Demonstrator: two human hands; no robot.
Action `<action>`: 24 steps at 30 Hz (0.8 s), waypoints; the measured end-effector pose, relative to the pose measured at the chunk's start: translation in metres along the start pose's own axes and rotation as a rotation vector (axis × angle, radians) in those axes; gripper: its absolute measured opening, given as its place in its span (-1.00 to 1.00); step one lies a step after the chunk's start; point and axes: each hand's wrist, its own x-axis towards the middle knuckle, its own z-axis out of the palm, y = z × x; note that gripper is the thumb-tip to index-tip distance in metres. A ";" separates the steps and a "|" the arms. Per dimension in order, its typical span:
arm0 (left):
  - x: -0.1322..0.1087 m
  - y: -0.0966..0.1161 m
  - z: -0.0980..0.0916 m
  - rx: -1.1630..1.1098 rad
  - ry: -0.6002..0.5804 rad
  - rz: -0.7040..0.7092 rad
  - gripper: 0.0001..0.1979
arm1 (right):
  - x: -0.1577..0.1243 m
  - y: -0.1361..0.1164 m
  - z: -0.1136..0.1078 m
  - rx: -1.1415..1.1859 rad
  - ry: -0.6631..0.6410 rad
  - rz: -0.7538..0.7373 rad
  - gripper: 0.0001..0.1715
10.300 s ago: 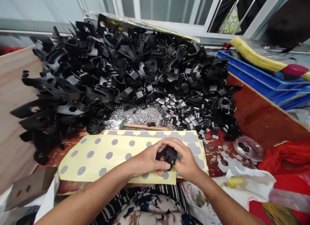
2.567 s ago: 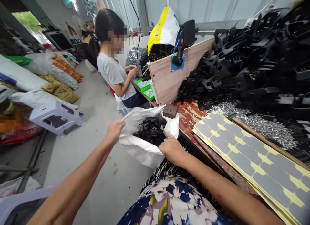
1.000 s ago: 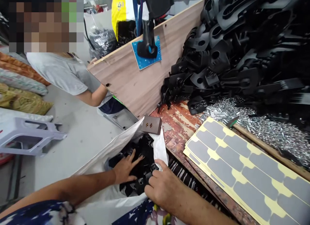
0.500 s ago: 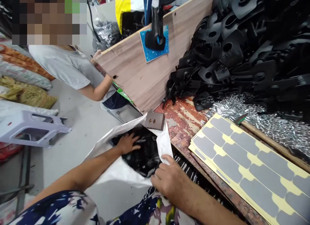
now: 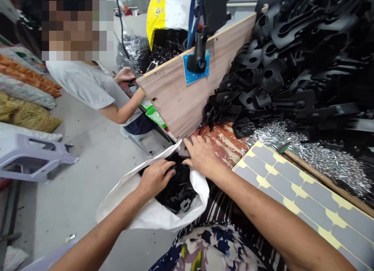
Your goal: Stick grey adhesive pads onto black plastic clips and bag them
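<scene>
A white sack [image 5: 117,201] hangs open at the table corner, with many black plastic parts [image 5: 175,191] inside. My left hand [image 5: 154,177] is over the left side of its mouth, fingers curved and apart, with nothing seen in them. My right hand [image 5: 201,154] lies on the brown block [image 5: 182,149] at the sack's top edge, thumb and fingers spread around it. The palm side of my right hand is hidden.
A wooden board [image 5: 175,95] stands beside a large heap of black parts [image 5: 292,68]. Silver pins [image 5: 327,162] and yellow-grey sticker sheets [image 5: 295,193] lie at the right. A person in a grey shirt [image 5: 84,84] sits beyond the board; a purple stool [image 5: 32,158] is at the left.
My right hand has let go of the sack's right rim and moved up to the brown block. My left hand has risen slightly out of the sack. The view has shifted a little.
</scene>
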 end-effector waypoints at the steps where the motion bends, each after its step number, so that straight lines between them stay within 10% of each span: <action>1: -0.006 -0.001 -0.008 0.082 0.149 0.022 -0.65 | 0.007 0.002 0.005 -0.022 -0.032 -0.008 -0.09; 5: -0.038 -0.020 -0.031 0.440 0.445 -0.165 -0.58 | -0.004 0.021 0.022 0.045 -0.017 -0.069 -0.09; 13: -0.092 -0.058 -0.020 0.220 -0.065 -0.779 -0.46 | -0.034 0.083 0.017 0.370 0.337 0.271 -0.35; 19: -0.114 -0.072 -0.019 0.203 0.087 -0.744 -0.58 | -0.038 0.110 0.019 -0.083 0.241 0.184 -0.35; 24: -0.144 -0.074 -0.023 0.110 0.166 -0.832 -0.57 | -0.045 0.085 -0.012 -0.177 0.200 0.019 -0.34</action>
